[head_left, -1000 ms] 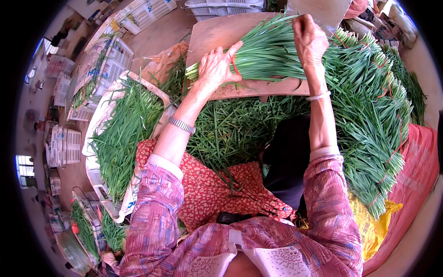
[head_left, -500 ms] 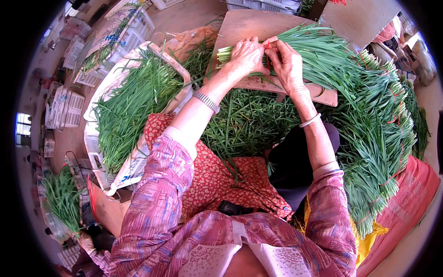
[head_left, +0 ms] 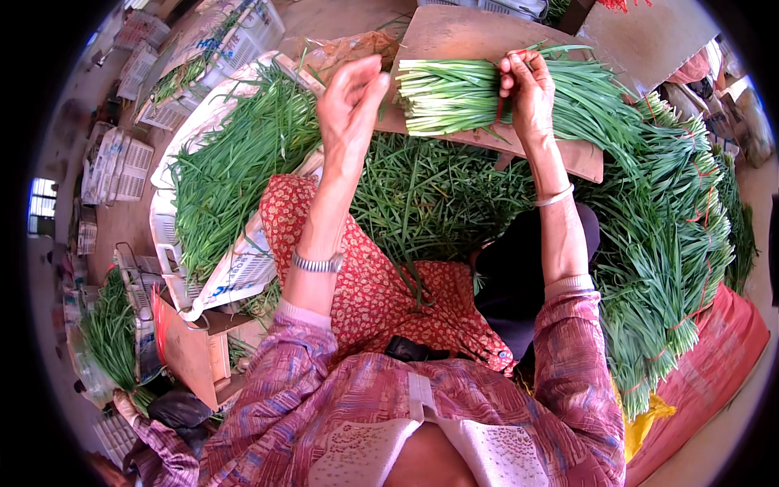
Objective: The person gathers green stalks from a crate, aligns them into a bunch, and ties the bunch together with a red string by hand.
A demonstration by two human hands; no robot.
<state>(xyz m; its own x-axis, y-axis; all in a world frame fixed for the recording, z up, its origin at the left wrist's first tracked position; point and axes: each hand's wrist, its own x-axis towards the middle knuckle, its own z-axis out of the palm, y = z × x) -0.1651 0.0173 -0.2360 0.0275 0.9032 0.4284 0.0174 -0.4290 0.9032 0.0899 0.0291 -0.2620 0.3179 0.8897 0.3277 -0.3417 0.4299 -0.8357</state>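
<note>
Green fills this head view – long chive-like stalks heaped on every side of a seated person. On the far side, a wooden board carries one bundle of green stalks, its pale cut ends pointing left. The right hand lies on top of the bundle, fingers curled and pressed around it; a thin red band seems to run under the fingertips, though it is too small to be sure. The left hand hovers just left of the cut ends, fingers loosely spread, holding nothing and touching nothing. A metal watch sits on that wrist, a slim bangle on the other.

A likely risk: with only one hand gripping, the bundle could fan out and stalks slide off the board's near edge into the loose pile on the lap.

At left, a white printed sack with blue lettering holds more stalks; white plastic crates stand beyond it. At right, tied bunches rest on red sheeting
</note>
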